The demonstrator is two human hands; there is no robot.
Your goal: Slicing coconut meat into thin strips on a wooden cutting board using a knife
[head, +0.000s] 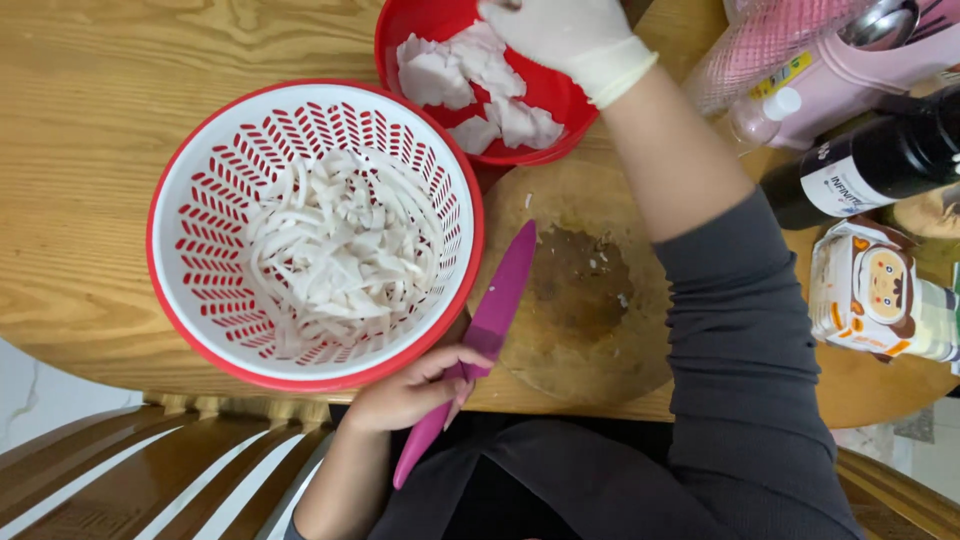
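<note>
Flagging risks as things stand.

- Left hand [415, 385]: bare, fingers wrapped lightly on the handle of the pink knife [490, 320]. It looks more like a loose pinch than a firm clamp. The blade lies flat on the round wooden cutting board [590, 300] with its tip pointing up-board. The handle hangs past the table [100, 60] edge, over the lap.
- Right hand [565, 35]: gloved, reaching into the red bowl [395, 30] over the flat white pieces [450, 70]. The fingertips are cut off by the frame, so I can't tell if it has hold of a piece or is open.
- The red-and-white colander [170, 190] holds cut white strips [340, 250]. It sits just beside the board, and its rim is close to the knife hand.

What could go wrong, as I judge it:
1. The loose hold and overhanging handle mean a bump from the colander rim or a slack wrist could drop the knife toward the lap.
2. The right forearm crosses above the board, so pulling it back low could sweep it near the blade.
3. The bowl overlaps the far edge of the board, and a downward push from the hand could tip it.
4. The dark bottle [880, 160] and carton [880, 290] crowd the right elbow, so a wide swing could knock them.
5. The wet patch on the board could make pieces slide under the knife.
</note>
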